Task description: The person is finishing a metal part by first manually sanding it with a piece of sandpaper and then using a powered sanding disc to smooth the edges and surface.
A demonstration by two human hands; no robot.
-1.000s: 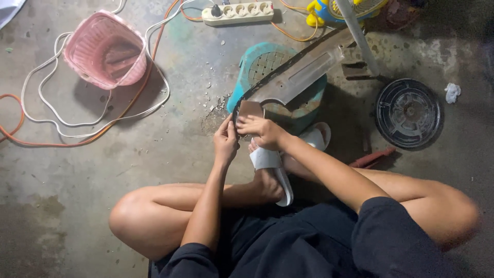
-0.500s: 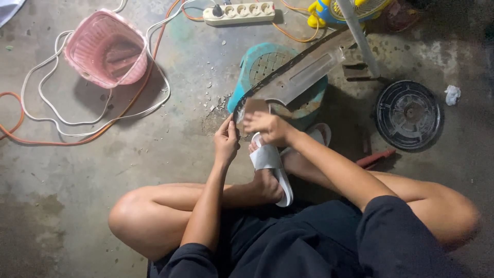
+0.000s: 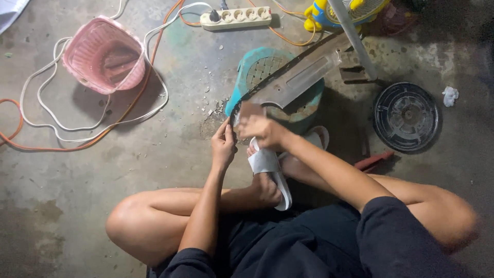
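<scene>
The long grey metal panel [image 3: 293,82] lies slanted across the teal stool [image 3: 309,105], its lower left end at the stool's near-left edge, where both hands meet. The right hand [image 3: 260,128] is closed over that end, seemingly with a small brownish piece, though motion blur hides what exactly it pinches. The left hand [image 3: 224,146] touches the panel's thin dark edge from below with pinched fingertips; whether it truly grips, I cannot tell. The risk, as I judge it: the edge looks thin, so a slip could cut a finger, and the panel overhangs the stool's far-right edge, so a hard push could tip it onto the concrete floor [image 3: 77,206], beside the round black grille [image 3: 406,117].
</scene>
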